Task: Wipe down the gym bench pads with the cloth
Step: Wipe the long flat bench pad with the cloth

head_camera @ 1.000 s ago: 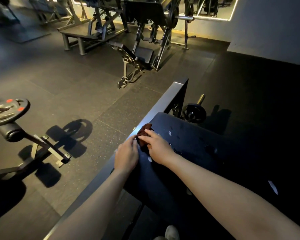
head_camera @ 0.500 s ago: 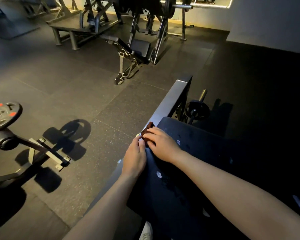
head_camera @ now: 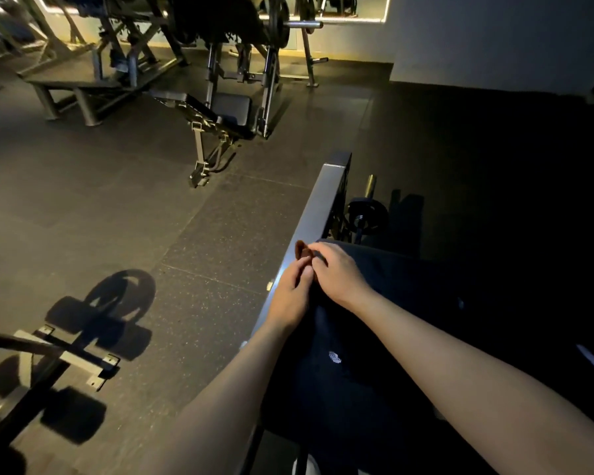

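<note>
A dark bench pad (head_camera: 408,320) fills the lower right, with small wet or worn spots on it. A small brown cloth (head_camera: 301,251) sits at the pad's far left corner, mostly hidden under my fingers. My right hand (head_camera: 338,274) lies over the cloth with its fingers curled on it. My left hand (head_camera: 290,296) touches the same spot from the left, along the pad's edge, its fingertips meeting the right hand; its hold on the cloth is hidden.
A grey steel frame beam (head_camera: 318,214) runs along the pad's left side. A weight plate on a bar (head_camera: 367,214) lies beyond the pad. An incline bench machine (head_camera: 220,114) stands further back, and a plate-loaded frame (head_camera: 66,354) sits at lower left.
Both hands have slid forward along the pad's left edge to its far corner, and the cloth is now more covered by the fingers.
</note>
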A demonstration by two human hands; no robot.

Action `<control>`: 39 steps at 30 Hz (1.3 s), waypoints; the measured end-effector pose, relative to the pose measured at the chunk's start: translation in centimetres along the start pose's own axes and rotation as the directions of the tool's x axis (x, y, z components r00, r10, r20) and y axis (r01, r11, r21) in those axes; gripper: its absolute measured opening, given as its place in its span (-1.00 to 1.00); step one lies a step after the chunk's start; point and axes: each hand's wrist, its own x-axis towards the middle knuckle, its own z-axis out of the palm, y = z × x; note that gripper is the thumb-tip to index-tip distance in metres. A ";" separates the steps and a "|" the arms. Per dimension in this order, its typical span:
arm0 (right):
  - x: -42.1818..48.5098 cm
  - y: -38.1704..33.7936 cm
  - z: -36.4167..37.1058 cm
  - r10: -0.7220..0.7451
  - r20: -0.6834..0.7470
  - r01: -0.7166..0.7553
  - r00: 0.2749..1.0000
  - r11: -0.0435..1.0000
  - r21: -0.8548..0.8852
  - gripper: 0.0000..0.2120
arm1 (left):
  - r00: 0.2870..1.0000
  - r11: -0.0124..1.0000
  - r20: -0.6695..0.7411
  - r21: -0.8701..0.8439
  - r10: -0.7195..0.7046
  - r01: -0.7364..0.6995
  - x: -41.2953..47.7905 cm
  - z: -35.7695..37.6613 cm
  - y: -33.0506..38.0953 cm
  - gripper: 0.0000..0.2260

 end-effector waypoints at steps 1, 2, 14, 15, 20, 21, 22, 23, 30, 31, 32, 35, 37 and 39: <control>0.2 0.2 0.0 0.028 -0.019 -0.028 0.999 0.999 -0.028 -0.63 | 1.000 1.000 0.023 0.000 -0.003 0.003 0.5 0.0 0.2 -0.68; 0.4 0.3 0.1 0.059 -0.026 -0.060 0.998 0.997 -0.043 -0.62 | 0.999 1.000 0.043 0.010 0.001 -0.001 1.1 0.0 0.3 -0.68; -1.0 0.8 1.3 0.000 -0.076 -0.016 0.997 0.976 -0.218 -0.64 | 0.999 0.990 -0.022 0.133 -0.035 0.038 0.4 -1.6 -0.5 -0.77; -1.2 1.0 1.5 -0.014 -0.060 -0.002 0.998 0.967 -0.256 -0.62 | 0.998 0.993 -0.037 0.113 -0.041 0.044 -0.5 -1.8 -1.1 -0.76; -1.3 1.4 1.8 -0.038 -0.056 0.020 0.998 0.955 -0.295 -0.60 | 0.996 0.995 -0.056 0.073 -0.063 0.067 -1.2 -2.1 -2.3 -0.73; -1.3 1.2 1.7 -0.032 -0.047 0.016 0.998 0.956 -0.294 -0.60 | 0.997 0.996 -0.049 0.066 -0.051 0.054 -0.5 -2.0 -2.0 -0.71; -1.1 1.1 1.6 -0.019 -0.033 0.009 0.999 0.957 -0.289 -0.59 | 0.999 0.999 -0.036 0.033 -0.039 0.041 0.5 -1.8 -1.5 -0.68; -0.9 1.0 1.4 0.005 -0.014 -0.008 1.000 0.961 -0.276 -0.58 | 0.999 0.999 -0.005 -0.011 -0.033 0.033 1.4 -1.5 -0.8 -0.66; 0.2 1.0 0.9 0.095 -0.002 -0.094 0.995 0.981 -0.172 -0.56 | 0.994 0.998 0.094 -0.015 -0.059 0.061 5.4 0.2 0.5 -0.69; 0.0 1.0 1.0 0.094 0.003 -0.092 0.996 0.979 -0.181 -0.56 | 0.995 0.998 0.083 -0.005 -0.055 0.055 5.0 -0.1 0.3 -0.70; -0.2 1.1 1.1 0.081 -0.003 -0.080 0.997 0.980 -0.182 -0.56 | 0.996 0.999 0.074 -0.005 -0.050 0.050 4.4 -0.5 0.2 -0.71; -1.5 1.3 1.6 -0.002 -0.019 -0.002 1.000 0.974 -0.228 -0.59 | 0.997 0.997 0.046 -0.052 -0.062 0.064 1.8 -1.4 -0.1 -0.72; -2.6 1.4 2.2 -0.027 -0.003 0.025 1.000 0.952 -0.305 -0.59 | 0.998 0.997 0.013 -0.049 -0.067 0.068 0.0 -1.8 -0.4 -0.74; -3.3 1.4 2.9 -0.035 0.001 0.033 0.999 0.938 -0.346 -0.58 | 0.997 0.997 -0.004 -0.027 -0.074 0.074 -0.8 -1.9 -0.7 -0.76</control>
